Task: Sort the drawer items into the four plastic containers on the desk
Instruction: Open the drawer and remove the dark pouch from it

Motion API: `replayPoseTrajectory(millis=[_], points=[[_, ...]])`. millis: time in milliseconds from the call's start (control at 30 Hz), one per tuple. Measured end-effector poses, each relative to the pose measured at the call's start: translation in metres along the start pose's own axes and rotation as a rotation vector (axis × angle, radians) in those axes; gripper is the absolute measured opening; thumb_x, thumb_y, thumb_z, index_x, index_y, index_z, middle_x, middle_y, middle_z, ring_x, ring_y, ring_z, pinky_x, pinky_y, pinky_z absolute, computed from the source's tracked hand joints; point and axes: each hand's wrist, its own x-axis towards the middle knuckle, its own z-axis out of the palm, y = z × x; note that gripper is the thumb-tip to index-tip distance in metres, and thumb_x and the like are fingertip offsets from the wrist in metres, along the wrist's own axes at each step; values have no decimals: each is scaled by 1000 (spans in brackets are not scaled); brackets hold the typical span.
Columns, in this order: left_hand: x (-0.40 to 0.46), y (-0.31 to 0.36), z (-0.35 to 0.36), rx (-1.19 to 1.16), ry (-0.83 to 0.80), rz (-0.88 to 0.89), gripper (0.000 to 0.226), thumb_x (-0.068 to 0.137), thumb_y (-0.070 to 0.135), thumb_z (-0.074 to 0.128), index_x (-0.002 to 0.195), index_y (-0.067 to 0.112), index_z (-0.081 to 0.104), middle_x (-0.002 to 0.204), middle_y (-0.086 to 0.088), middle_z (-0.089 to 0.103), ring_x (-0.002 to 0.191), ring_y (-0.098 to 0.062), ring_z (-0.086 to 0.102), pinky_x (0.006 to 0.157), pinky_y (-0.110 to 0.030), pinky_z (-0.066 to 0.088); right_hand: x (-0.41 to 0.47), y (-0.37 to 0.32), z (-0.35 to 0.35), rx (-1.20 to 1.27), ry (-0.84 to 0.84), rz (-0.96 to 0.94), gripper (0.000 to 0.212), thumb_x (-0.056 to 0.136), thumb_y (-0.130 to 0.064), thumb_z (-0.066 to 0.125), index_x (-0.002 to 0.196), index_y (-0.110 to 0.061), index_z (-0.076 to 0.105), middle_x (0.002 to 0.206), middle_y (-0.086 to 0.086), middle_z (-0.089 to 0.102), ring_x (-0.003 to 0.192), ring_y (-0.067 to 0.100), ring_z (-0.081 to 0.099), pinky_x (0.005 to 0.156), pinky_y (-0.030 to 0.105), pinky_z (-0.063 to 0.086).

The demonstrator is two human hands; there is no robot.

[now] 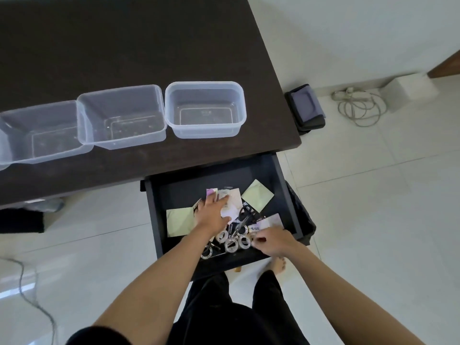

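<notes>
Drawer items [234,220] lie jumbled in the open dark drawer [278,170] below the table [124,46] edge: yellow sticky pads, black scissors [245,216], tape rolls [234,242], paper slips. The left hand [211,212] lies flat and spread on the papers, gripping nothing. The right hand [272,241] curls at the drawer's front corner; whether it pinches anything cannot be told. Empty clear containers [205,109] stand in a row on the table.

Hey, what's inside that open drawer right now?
The drawer holds yellow sticky pads, black-handled scissors, several tape rolls and small paper packets. The left hand and right hand cover whatever lies beneath them.
</notes>
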Motion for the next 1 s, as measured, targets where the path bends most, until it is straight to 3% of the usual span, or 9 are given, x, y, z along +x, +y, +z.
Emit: replayPoseTrajectory(millis=[133, 333, 467, 567, 700, 800, 867, 933, 1000], points=[[5, -4, 4, -164, 136, 8, 44, 88, 17, 53, 127, 37, 55, 138, 5, 46, 121, -22, 48, 100, -30, 37, 10, -11, 5, 204, 169, 28, 20, 87, -36, 56, 102, -26, 64, 109, -2, 65, 99, 17, 59, 86, 35, 50], [-4, -21, -2, -311, 218, 14, 45, 79, -4, 49, 109, 21, 70, 112, 2, 63, 102, -20, 60, 77, -23, 44, 24, -23, 12, 281, 331, 143, 37, 84, -25, 63, 120, -19, 53, 121, 7, 41, 96, 24, 57, 77, 34, 50], [-10, -32, -6, -388, 263, 21, 43, 80, -7, 49, 111, 15, 69, 114, -4, 62, 106, -22, 59, 80, -27, 47, 27, -18, 13, 334, 424, 214, 58, 74, -18, 72, 127, -15, 48, 123, 12, 36, 108, 27, 46, 82, 32, 50], [-17, -34, -10, -436, 311, 11, 47, 80, -10, 48, 115, 14, 68, 116, -6, 62, 107, -21, 58, 82, -22, 45, 29, -17, 12, 339, 383, 203, 59, 75, -14, 68, 130, -17, 47, 125, 11, 41, 112, 27, 46, 85, 31, 44], [-32, -27, -20, -579, 361, 11, 48, 81, -12, 47, 118, 12, 66, 118, -6, 65, 112, -18, 58, 94, -22, 43, 25, -14, 6, 559, 469, 217, 44, 80, -7, 62, 122, -15, 53, 121, 12, 47, 86, 22, 56, 78, 31, 48], [-43, -11, -23, -618, 324, 19, 47, 83, -9, 49, 119, 15, 65, 117, 1, 66, 107, -11, 59, 91, -20, 45, 21, -8, -4, 708, 558, 154, 34, 84, -9, 63, 117, -15, 58, 114, 9, 58, 84, 16, 58, 72, 20, 45], [-47, 5, -24, -600, 276, 47, 43, 85, -3, 53, 120, 18, 63, 110, -1, 68, 98, -13, 63, 85, -21, 47, 15, -6, -16, 864, 517, 23, 36, 84, -9, 67, 118, -17, 58, 113, 6, 60, 81, 11, 63, 62, 10, 47], [-49, 24, -24, -543, 231, 76, 41, 88, 5, 55, 125, 24, 58, 103, 0, 67, 83, -13, 63, 76, -25, 50, 11, -1, -30, 911, 410, -135, 48, 82, -8, 71, 125, -23, 55, 116, 0, 56, 81, 12, 68, 63, 13, 51], [-51, 45, -23, -527, 207, 106, 45, 89, 6, 55, 129, 25, 54, 100, 1, 67, 80, -14, 64, 76, -27, 53, 8, 8, -44, 819, 348, -236, 50, 79, -7, 73, 124, -25, 58, 113, -2, 58, 78, 13, 68, 68, 14, 52]])
